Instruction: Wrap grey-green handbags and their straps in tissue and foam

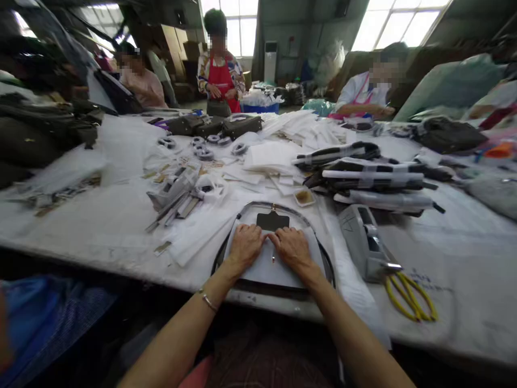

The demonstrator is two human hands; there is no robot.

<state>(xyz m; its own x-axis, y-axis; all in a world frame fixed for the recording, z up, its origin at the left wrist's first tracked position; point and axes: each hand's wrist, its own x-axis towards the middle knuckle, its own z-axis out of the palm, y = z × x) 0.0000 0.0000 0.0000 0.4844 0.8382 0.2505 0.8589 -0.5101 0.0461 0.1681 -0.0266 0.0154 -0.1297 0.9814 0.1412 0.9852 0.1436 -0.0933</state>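
My left hand (244,246) and my right hand (292,247) lie side by side, knuckles up, on a white sheet (266,267) that covers a dark rounded bag piece with a metal-edged rim (274,207). The fingers of both hands curl down and press on the sheet's upper edge, just below a black tab (273,220) with a small metal clasp. A thin metal bit (273,259) shows on the sheet between my hands. A bracelet (207,300) sits on my left wrist.
A grey tape dispenser (365,242) and yellow-handled scissors (410,296) lie to the right. Wrapped black bag handles (375,178), tape rolls (204,153), metal strips (173,202) and stacked white sheets (299,129) fill the white table (100,226). Three other people work at the far side.
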